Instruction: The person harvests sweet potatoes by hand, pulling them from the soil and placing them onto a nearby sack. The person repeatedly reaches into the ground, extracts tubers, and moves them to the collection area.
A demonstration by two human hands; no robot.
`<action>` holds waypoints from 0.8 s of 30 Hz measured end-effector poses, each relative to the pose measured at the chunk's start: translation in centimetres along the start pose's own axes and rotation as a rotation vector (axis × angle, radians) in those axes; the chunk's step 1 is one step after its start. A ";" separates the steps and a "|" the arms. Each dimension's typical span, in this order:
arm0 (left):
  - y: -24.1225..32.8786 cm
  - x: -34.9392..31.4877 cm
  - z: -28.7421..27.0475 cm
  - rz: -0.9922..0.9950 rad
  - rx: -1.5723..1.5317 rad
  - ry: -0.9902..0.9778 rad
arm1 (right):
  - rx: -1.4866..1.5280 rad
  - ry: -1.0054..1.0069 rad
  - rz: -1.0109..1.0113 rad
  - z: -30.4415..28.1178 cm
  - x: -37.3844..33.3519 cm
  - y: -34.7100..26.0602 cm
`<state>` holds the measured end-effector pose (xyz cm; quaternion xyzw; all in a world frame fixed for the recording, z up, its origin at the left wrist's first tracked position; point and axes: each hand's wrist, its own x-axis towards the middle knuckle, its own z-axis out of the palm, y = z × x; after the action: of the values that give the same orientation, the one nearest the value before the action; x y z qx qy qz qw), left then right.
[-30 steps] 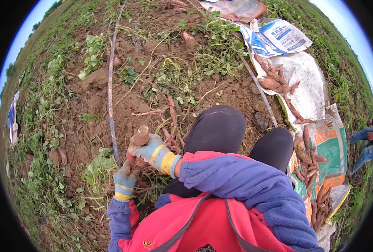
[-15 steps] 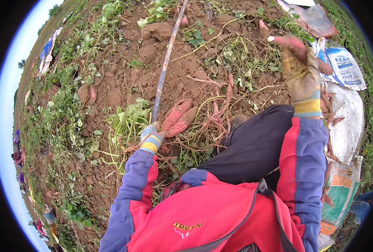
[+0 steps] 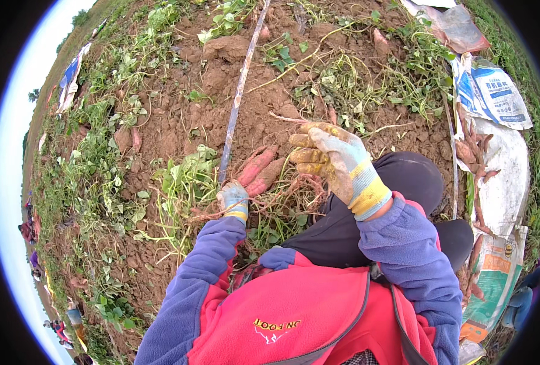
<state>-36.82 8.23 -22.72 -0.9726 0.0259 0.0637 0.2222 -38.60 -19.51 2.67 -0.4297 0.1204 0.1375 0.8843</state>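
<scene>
My left hand (image 3: 233, 199), in a pale blue knitted glove with a yellow band: closed at the near end of two sweet potatoes (image 3: 259, 170), reddish pink, side by side and soil-marked, which point up and away from it, to its right. My right hand (image 3: 337, 163), in a matching glove caked with yellowish mud: raised just right of the sweet potatoes, fingers (image 3: 311, 156) loosely curled and somewhat apart, nothing seen in them; the palm shows only in part. Between and below the hands: a tangle of thin roots (image 3: 306, 185). Just left of my left hand: a clump of leafy vines (image 3: 185, 182). From beside my left hand, running away from me: one narrow pale strip (image 3: 239, 100), lying over brown, lumpy soil (image 3: 215, 131). Beyond my right hand: wilted greenery (image 3: 350, 85) and, farther out, a single pinkish root (image 3: 380, 41). Right of my right hand: my knee (image 3: 413, 173) in dark trousers. Well to the right of it: a white sack (image 3: 508, 167) with a small heap of slender roots (image 3: 474, 149) along its near edge, a blue-and-white bag (image 3: 498, 91) above, a green-and-orange sack (image 3: 497, 283) below.
</scene>
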 end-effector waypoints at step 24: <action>0.3 0.1 -11.4 0.338 -0.580 0.004 | -0.171 0.153 0.212 -1.0 2.6 5.7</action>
<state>-35.44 3.00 -12.64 -0.9773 0.1680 0.1026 -0.0777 -38.21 -16.55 -2.90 -0.4976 0.2202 0.2068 0.8131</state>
